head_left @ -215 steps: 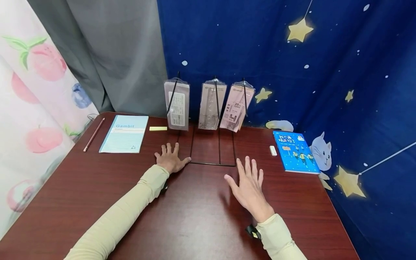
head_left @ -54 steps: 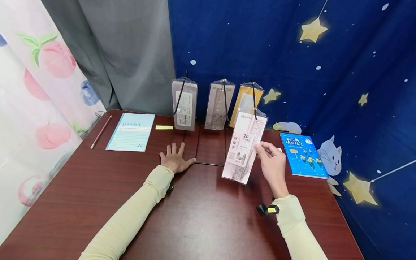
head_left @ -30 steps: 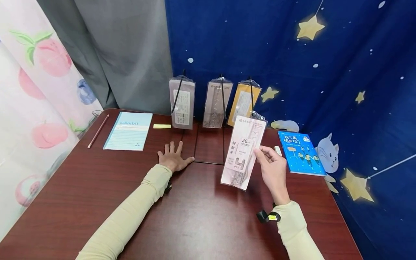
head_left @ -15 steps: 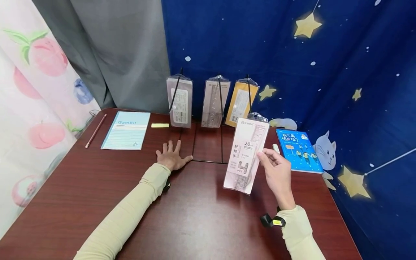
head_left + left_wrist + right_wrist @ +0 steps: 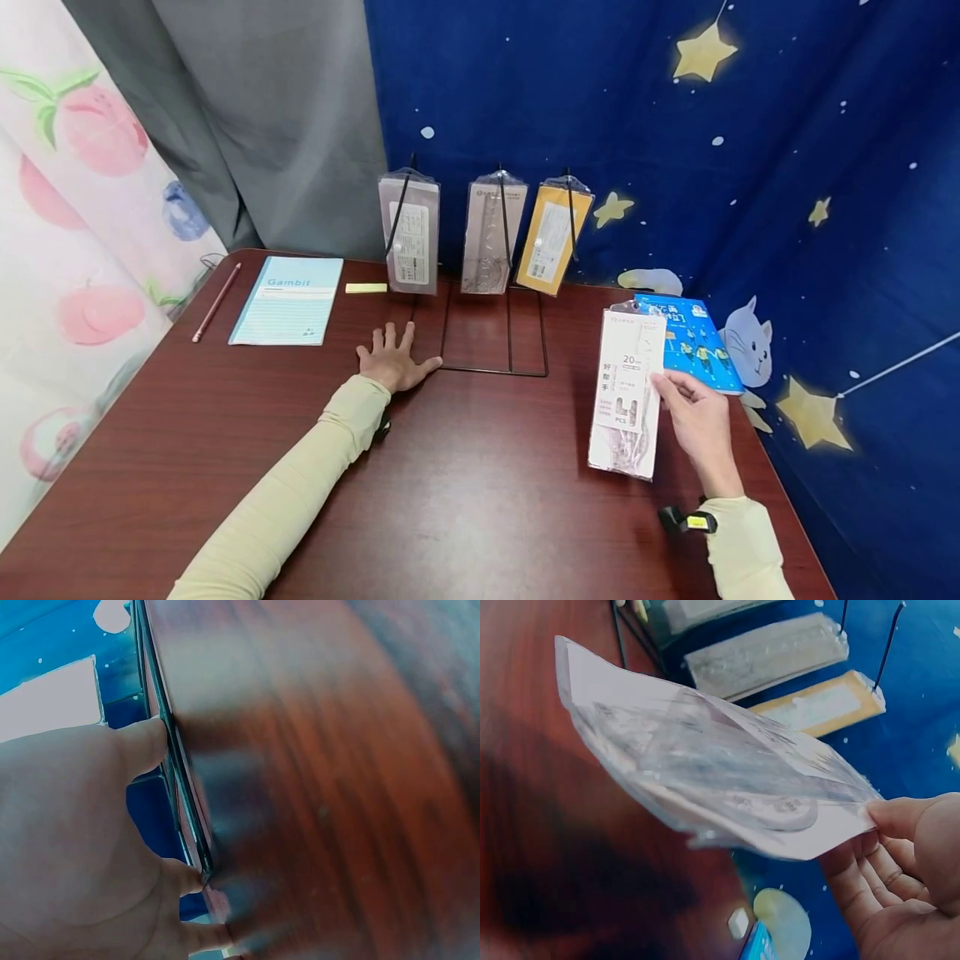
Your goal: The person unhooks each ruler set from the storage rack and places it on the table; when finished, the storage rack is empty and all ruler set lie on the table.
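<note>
My right hand (image 5: 697,417) pinches the edge of a pink ruler set packet (image 5: 626,392) between thumb and fingers, raised over the right of the table. Clear plastic covers its printed card; in the right wrist view rulers show inside the packet (image 5: 705,765). My left hand (image 5: 393,360) rests with spread fingers at the base of a black wire display rack (image 5: 495,372), the thumb by its front corner. From the rack's hooks hang a grey-backed packet (image 5: 412,237), a pinkish-grey ruler packet (image 5: 495,237) and an orange-backed packet (image 5: 553,237).
A blue book (image 5: 697,354) lies partly behind the held packet. A white eraser (image 5: 739,923) shows in the right wrist view. To the left are a pencil (image 5: 217,302), a notebook (image 5: 288,300) and a yellow strip (image 5: 366,288). Curtains (image 5: 480,83) stand behind the table.
The pink ruler set packet has come off the right hook, uncovering the orange-backed packet. My right hand has carried it toward me and right, in front of the book. The left hand stays put.
</note>
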`<action>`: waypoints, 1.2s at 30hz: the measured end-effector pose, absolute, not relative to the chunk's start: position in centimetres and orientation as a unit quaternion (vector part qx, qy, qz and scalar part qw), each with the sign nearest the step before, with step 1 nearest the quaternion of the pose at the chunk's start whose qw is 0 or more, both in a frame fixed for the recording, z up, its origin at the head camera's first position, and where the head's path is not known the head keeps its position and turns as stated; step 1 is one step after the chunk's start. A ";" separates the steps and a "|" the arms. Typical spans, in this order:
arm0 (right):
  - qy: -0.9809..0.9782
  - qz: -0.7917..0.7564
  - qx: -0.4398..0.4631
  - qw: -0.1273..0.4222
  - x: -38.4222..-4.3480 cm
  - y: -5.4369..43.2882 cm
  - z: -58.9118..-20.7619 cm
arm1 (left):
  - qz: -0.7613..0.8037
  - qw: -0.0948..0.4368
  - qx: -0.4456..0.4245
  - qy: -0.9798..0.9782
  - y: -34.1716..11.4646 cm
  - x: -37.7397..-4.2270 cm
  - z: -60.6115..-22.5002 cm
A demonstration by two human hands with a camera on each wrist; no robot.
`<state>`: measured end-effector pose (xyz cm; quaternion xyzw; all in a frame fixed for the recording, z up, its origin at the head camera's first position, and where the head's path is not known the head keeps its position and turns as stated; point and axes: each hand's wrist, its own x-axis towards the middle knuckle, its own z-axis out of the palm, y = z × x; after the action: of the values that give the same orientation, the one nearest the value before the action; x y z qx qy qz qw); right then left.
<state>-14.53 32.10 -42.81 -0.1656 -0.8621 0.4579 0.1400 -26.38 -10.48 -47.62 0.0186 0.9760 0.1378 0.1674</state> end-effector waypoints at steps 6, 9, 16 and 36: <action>-0.883 0.420 -0.192 0.080 -14.0 34.4 -44.1 | 0.141 0.166 0.023 0.976 -10.5 -26.5 -47.6; -0.886 0.419 -0.194 0.049 -13.8 35.4 -44.9 | 0.141 0.166 0.016 0.976 -10.7 -26.4 -47.6; -0.880 0.430 -0.201 -0.020 -13.4 37.5 -46.7 | 0.143 0.167 0.021 0.975 -10.8 -26.4 -47.7; -0.915 0.362 -0.178 -0.014 -13.6 38.6 -48.6 | 0.142 0.172 0.024 0.975 -10.4 -26.5 -47.5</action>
<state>-13.58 38.59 -48.65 -0.1777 -0.9152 0.3615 -0.0135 -26.54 -10.44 -47.50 0.0238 0.9746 0.1416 0.1716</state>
